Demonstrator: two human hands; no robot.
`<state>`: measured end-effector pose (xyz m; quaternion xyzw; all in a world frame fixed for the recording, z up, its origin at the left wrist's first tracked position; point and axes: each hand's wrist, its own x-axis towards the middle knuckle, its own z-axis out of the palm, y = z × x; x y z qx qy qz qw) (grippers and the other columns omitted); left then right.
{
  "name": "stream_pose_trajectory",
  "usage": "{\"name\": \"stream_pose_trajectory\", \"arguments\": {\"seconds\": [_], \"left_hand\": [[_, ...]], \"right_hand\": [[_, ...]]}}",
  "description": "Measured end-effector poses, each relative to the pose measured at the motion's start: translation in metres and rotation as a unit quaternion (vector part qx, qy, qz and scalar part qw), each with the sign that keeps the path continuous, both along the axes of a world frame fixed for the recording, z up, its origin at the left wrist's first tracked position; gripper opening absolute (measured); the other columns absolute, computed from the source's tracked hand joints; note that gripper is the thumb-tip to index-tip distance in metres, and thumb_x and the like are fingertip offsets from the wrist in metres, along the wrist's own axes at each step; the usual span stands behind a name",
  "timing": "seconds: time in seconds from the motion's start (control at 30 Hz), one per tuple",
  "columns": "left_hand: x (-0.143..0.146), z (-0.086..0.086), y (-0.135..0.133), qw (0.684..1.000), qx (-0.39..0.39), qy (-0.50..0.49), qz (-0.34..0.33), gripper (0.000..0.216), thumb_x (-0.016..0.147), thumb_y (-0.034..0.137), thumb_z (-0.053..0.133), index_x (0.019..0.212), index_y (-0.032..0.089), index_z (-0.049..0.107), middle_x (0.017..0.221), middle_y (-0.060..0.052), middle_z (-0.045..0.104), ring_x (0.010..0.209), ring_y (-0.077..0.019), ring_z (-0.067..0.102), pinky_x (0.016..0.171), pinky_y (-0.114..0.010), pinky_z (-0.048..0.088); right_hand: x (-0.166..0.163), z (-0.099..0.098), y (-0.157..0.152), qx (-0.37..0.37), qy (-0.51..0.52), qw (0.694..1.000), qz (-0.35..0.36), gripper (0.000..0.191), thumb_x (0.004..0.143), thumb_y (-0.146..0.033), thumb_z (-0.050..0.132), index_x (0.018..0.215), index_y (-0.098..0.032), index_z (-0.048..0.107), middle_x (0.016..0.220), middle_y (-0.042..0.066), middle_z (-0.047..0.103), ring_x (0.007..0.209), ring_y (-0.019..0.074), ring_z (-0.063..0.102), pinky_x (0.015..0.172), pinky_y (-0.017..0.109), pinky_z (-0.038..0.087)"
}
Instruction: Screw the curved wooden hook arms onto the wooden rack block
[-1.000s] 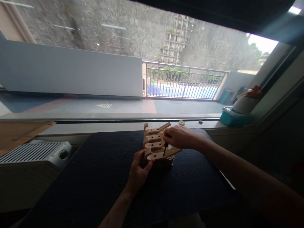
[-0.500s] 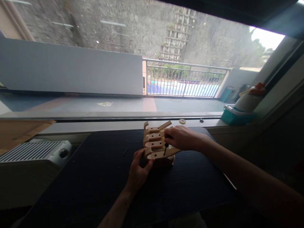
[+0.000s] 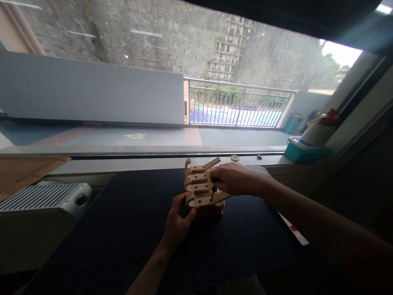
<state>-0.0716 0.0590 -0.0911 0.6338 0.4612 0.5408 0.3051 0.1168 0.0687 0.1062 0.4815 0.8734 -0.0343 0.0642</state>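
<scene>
A pale wooden assembly (image 3: 199, 186) of several stacked finger-like bars with holes stands on the black table (image 3: 123, 237), near its far edge. My left hand (image 3: 177, 221) grips its near left corner with thumb and fingers. My right hand (image 3: 235, 179) reaches over from the right, closed on a small dark tool (image 3: 212, 194) whose tip points down onto the lowest wooden bar.
A window sill (image 3: 153, 164) runs behind the table, with a small round yellow thing (image 3: 235, 158) and a teal box (image 3: 302, 152) under a white object. A white grilled appliance (image 3: 43, 196) sits at left. A white strip (image 3: 293, 229) lies off the table's right edge.
Both hands and the wooden assembly stay almost in place; the view shifts slightly. My right hand has edged a little left over the bars.
</scene>
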Motion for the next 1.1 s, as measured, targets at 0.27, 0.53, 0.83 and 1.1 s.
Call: {"name": "stream_pose_trajectory", "arguments": {"seconds": [0.27,0.53,0.83,1.1], "left_hand": [[0.0,0.002,0.0,1.0,-0.007,-0.002,-0.003,0.039,0.074,0.036,0.069,0.109,0.02,0.059,0.114,-0.008,0.059,0.11,-0.0237,0.056,0.099,-0.04,0.045],[0.001,0.004,-0.001,1.0,-0.013,-0.014,0.001,0.041,0.072,0.037,0.07,0.109,0.021,0.059,0.114,-0.006,0.06,0.111,-0.0244,0.057,0.1,-0.041,0.044],[0.0,0.001,-0.001,1.0,-0.008,0.01,-0.008,0.038,0.076,0.036,0.067,0.11,0.02,0.057,0.116,-0.008,0.058,0.112,-0.0237,0.055,0.101,-0.041,0.044],[0.002,0.002,-0.002,1.0,-0.004,-0.003,-0.006,0.048,0.076,0.034,0.067,0.119,0.023,0.052,0.119,-0.007,0.058,0.112,-0.0237,0.057,0.1,-0.041,0.045]], "right_hand": [[0.004,-0.014,0.005,0.016,0.008,0.999,-0.036,0.027,0.091,-0.034,0.043,0.088,-0.015,0.063,0.082,0.007,0.068,0.071,0.0156,0.059,0.056,0.026,0.031],[0.003,0.007,-0.003,0.006,-0.024,1.0,-0.006,0.019,0.088,-0.03,0.049,0.091,-0.018,0.064,0.085,0.005,0.068,0.071,0.015,0.058,0.059,0.027,0.031],[0.0,-0.004,0.001,0.007,0.019,1.0,-0.018,0.018,0.087,-0.025,0.046,0.087,-0.016,0.063,0.086,0.006,0.068,0.074,0.0156,0.058,0.058,0.026,0.03],[0.01,-0.012,0.002,0.022,0.018,0.997,-0.071,0.029,0.09,-0.036,0.043,0.088,-0.016,0.064,0.083,0.007,0.067,0.067,0.0148,0.056,0.054,0.026,0.03]]}}
